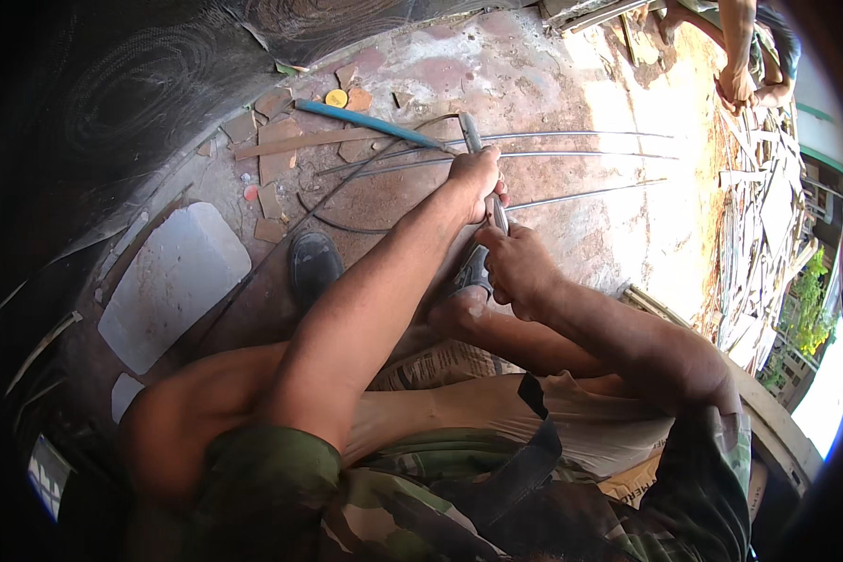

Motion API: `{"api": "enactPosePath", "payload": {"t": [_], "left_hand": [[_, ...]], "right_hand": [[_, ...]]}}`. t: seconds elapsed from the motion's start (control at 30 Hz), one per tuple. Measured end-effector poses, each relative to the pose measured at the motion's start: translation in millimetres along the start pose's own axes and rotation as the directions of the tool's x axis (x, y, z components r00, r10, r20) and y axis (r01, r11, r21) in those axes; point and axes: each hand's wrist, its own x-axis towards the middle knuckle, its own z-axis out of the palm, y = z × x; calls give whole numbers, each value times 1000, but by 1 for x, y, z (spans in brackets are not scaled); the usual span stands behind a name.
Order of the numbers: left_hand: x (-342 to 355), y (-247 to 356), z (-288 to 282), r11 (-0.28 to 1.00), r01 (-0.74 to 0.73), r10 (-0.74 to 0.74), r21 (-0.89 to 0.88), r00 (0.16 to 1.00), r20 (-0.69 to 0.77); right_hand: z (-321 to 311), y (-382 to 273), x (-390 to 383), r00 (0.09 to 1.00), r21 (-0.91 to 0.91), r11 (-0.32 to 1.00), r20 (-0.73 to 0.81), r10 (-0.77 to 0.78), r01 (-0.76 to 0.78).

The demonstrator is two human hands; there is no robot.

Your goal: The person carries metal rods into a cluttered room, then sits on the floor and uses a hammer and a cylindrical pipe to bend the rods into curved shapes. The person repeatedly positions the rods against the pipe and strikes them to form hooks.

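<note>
My left hand (478,178) is closed round a narrow grey metal tool (468,131), whose kind I cannot make out. Its upper end sticks out past the knuckles. Between my hands a lower grey length shows, running down to my right hand (520,267), whose fingers are wrapped at its end. Whether both lengths are one piece is hidden by my left hand. A blue pipe-like bar (375,124) slants across the floor, its right end close to my left hand. Thin metal rods (581,154) lie to the right of it, and a dark bent wire (342,225) curves to the left.
Broken tile pieces (276,167) and a round yellow object (336,98) lie at the far left. A pale slab (173,286) rests beside my left shoe (315,265). At the far right, another person (754,56) bends over a heap of wood strips (768,206).
</note>
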Motion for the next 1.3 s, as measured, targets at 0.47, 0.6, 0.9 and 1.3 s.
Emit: {"api": "enactPosePath", "payload": {"t": [0.47, 0.6, 0.9, 1.3], "left_hand": [[-37, -22, -112, 10, -39, 886, 999, 463, 9], [-47, -6, -206, -86, 208, 914, 974, 406, -6], [-47, 8, -261, -240, 86, 735, 967, 667, 123], [-93, 44, -226, -120, -353, 547, 928, 756, 358]], "right_hand": [[-223, 13, -18, 922, -272, 938, 373, -104, 216], [-232, 94, 3, 959, -385, 879, 100, -263, 281], [-237, 173, -29, 940, -325, 882, 119, -319, 340], [-239, 175, 7, 893, -279, 848, 155, -423, 450]]}}
